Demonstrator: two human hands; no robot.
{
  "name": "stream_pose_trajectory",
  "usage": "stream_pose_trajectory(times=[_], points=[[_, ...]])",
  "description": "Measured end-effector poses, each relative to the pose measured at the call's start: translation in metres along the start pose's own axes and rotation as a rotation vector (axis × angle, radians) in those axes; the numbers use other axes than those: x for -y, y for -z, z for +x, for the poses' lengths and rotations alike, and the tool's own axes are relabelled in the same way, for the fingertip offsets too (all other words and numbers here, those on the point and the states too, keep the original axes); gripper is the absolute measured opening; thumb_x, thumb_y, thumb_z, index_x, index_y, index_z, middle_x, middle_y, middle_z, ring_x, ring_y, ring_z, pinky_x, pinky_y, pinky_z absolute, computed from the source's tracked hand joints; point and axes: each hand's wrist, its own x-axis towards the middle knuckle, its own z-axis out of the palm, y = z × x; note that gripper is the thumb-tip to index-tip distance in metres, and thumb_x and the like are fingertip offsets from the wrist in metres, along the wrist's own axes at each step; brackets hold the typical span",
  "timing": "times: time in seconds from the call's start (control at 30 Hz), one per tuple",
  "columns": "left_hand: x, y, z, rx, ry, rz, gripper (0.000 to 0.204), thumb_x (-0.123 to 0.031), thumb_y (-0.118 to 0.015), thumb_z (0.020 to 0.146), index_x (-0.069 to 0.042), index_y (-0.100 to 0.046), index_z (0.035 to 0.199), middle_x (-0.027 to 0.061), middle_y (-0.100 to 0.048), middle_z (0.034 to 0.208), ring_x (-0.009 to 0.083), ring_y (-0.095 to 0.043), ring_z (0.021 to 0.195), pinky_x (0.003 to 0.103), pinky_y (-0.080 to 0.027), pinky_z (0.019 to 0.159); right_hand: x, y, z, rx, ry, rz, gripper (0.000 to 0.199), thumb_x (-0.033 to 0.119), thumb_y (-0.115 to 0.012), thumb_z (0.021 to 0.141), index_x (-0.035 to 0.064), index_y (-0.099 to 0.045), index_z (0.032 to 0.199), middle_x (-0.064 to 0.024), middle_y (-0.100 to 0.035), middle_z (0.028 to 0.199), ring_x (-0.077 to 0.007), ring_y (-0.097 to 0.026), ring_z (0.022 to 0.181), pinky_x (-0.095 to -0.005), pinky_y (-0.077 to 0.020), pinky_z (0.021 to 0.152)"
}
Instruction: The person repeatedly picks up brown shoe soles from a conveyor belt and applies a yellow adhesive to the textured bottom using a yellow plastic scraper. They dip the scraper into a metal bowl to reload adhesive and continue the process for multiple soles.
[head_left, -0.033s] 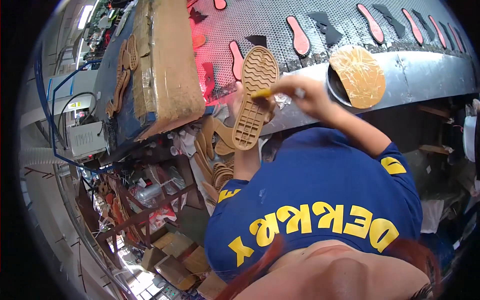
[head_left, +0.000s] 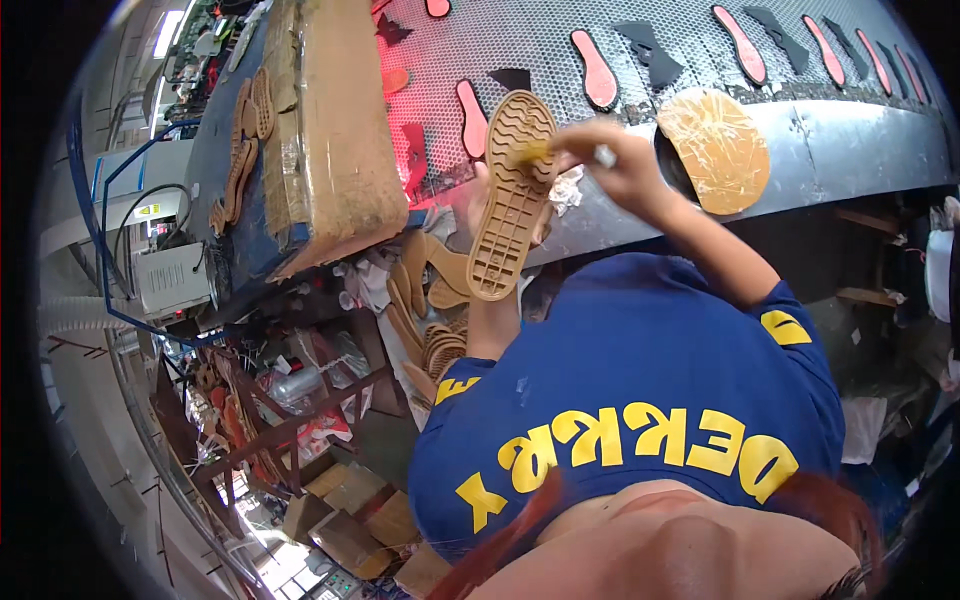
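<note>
Perforated worktop [head_left: 560,40] at twelve o'clock; left hand [head_left: 485,195] grips a tan shoe sole [head_left: 510,195] from behind; right hand [head_left: 615,160] pinches a small brush [head_left: 535,152] against its tread.

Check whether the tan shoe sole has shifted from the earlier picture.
No. The tan shoe sole sits at the same spot against the mesh conveyor belt, left hand behind it.

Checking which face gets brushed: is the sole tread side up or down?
Tread up: the sole's wavy and gridded pattern faces the camera, with the right hand's brush touching near its top end.
</note>
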Motion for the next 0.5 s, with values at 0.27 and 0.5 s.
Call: stream_pose_trajectory(times=[0.27, 0.5], points=[[0.015, -0.027, 0.023, -0.609, -0.250, 0.135, 0.078, -0.062, -0.037, 0.094, -0.002, -0.031, 0.144, 0.0275, -0.043, 0.138, 0.0383, -0.063, 0.097, 0.041, -0.060, 0.064, 0.029, -0.028, -0.037, 0.165, 0.067, -0.111, 0.023, 0.000, -0.068, 0.078, 0.0076, -0.068, 0.100, -0.0101, -0.067, 0.084, -0.0260, -0.066, 0.077, -0.0326, -0.0524, 0.067], [0.010, 0.028, -0.002, -0.162, -0.072, -0.087, 0.077, -0.064, -0.031, 0.095, 0.000, -0.037, 0.138, 0.0267, -0.056, 0.115, 0.0307, -0.065, 0.065, 0.040, -0.056, 0.051, -0.013, -0.018, -0.007, 0.097, -0.288, -0.054, 0.016, 0.003, -0.061, 0.091, -0.0003, -0.066, 0.106, -0.0091, -0.070, 0.096, -0.0142, -0.066, 0.089, -0.0274, -0.0513, 0.079]])
